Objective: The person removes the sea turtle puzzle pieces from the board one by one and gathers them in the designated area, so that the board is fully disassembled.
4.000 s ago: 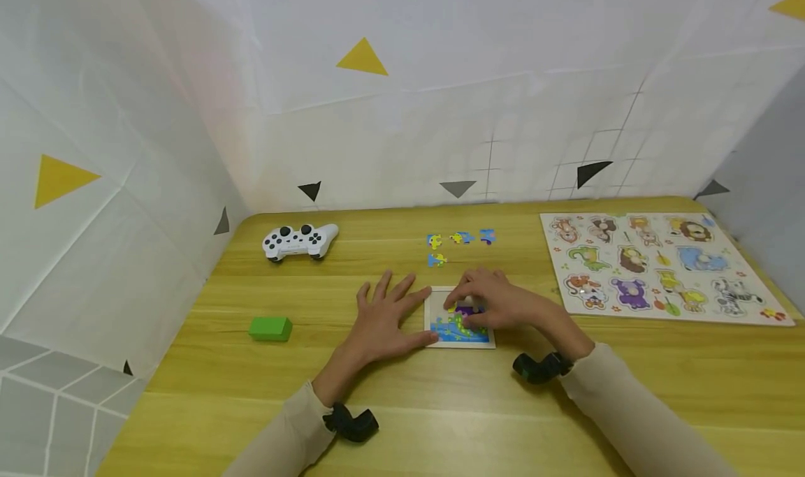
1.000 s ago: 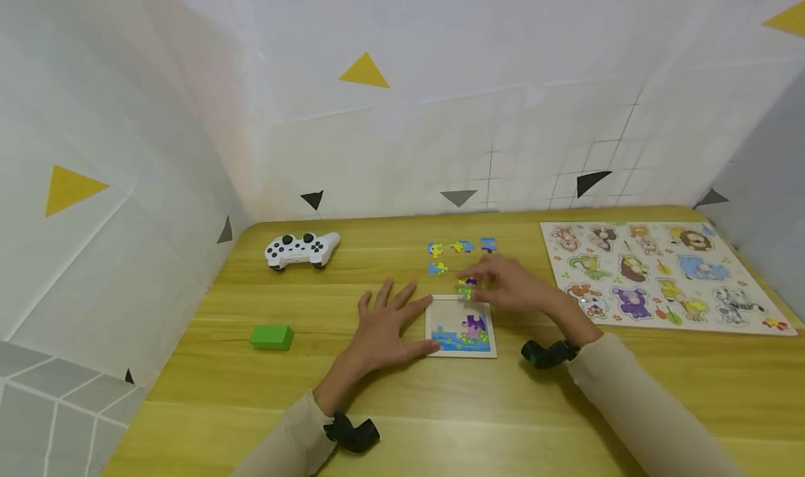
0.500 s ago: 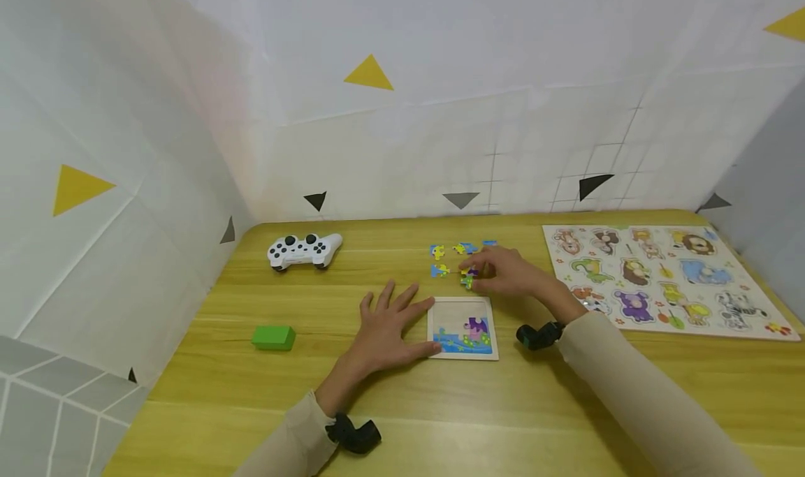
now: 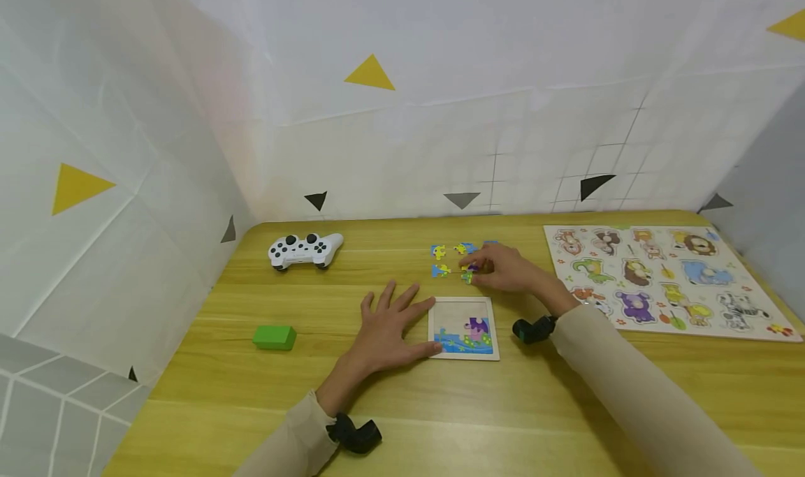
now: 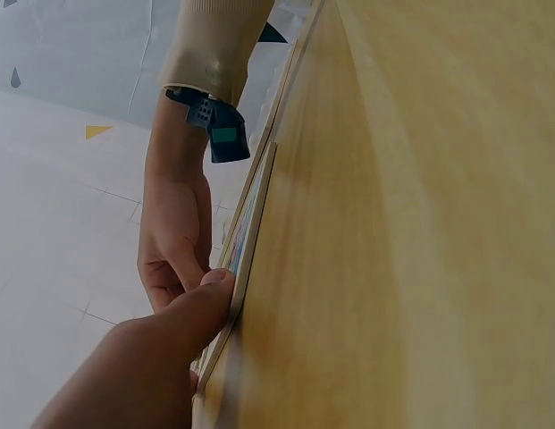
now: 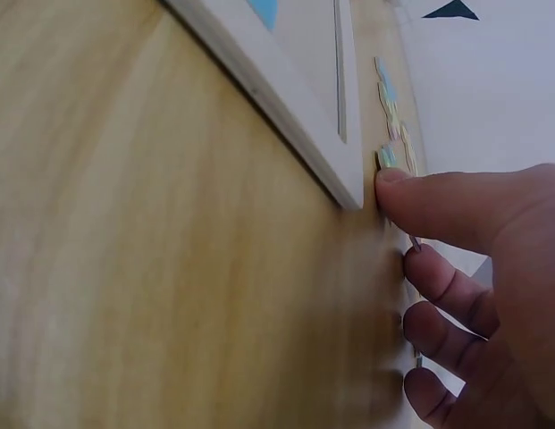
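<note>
A small square puzzle tray [image 4: 462,299] lies on the table, its lower part filled with blue, green, pink and purple pieces. My left hand [image 4: 385,334] rests at its left side with fingers spread, the thumb over its lower left corner. Beyond the tray, my right hand [image 4: 506,271] holds a green and purple puzzle piece [image 4: 467,278] between thumb and fingers, down at the table; the hand hides part of it. In the right wrist view the thumb [image 6: 438,201] lies against the piece. Several loose pieces, such as a blue and yellow one [image 4: 439,271], lie beside it.
A white game controller [image 4: 305,251] stands at the back left, and a green block [image 4: 274,337] nearer on the left. An animal peg puzzle board [image 4: 660,281] takes up the right side of the table. White cloth walls [image 4: 402,149] enclose the back and sides.
My right hand has lifted a green and purple piece out of the tray and carried it back to the table near the loose pieces. My left hand has stayed at the tray.
</note>
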Available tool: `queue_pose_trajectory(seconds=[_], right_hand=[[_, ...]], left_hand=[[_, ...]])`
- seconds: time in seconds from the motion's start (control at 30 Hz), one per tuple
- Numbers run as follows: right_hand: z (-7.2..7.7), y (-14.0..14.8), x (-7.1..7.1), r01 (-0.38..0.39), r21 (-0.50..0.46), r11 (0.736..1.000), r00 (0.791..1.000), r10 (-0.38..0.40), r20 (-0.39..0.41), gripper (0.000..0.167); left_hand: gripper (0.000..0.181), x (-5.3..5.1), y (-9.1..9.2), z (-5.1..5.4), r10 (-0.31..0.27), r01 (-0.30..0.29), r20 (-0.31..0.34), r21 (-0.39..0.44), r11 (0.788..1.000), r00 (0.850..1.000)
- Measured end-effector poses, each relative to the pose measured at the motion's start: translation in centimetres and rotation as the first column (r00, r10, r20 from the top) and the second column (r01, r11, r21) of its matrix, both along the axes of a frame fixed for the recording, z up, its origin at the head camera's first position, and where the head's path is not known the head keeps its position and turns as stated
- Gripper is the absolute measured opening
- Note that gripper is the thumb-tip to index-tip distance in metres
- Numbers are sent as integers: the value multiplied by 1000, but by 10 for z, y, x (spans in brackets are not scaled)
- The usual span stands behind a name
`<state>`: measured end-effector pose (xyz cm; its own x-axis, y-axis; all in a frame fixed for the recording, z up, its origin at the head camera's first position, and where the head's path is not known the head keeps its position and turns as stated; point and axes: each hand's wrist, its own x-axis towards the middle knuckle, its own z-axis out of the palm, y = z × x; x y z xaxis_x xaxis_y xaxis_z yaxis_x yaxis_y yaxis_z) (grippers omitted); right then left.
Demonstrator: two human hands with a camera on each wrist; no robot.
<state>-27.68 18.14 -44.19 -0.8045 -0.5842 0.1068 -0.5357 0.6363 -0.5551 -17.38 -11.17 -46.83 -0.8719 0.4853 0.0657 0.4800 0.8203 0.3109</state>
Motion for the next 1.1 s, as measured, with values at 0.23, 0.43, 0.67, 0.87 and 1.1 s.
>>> queue_pose_trajectory(seconds=[0.23,0.43,0.67,0.87,1.1], right_hand=[[2,-3,-3,14,24,1000,1000,-14,11,36],[3,-5,-4,36,58,998,999,-37,10,38],[4,-7,-5,28,54,998,1000,-28,5,37],[8,-7,-4,22,56,998,1000,-22,2,36],[8,-7,-4,28,54,998,1000,-28,7,35]], left_hand=[[82,-1,0,-1,3,-3,6,2,1000,1000],[82,-1,0,-2,7,-7,4,0,1000,1000],[82,-1,-1,-2,5,-5,-6,3,1000,1000],[82,-1,-1,-2,7,-7,-2,3,1000,1000],[82,-1,-1,-2,6,-6,-2,0,1000,1000]])
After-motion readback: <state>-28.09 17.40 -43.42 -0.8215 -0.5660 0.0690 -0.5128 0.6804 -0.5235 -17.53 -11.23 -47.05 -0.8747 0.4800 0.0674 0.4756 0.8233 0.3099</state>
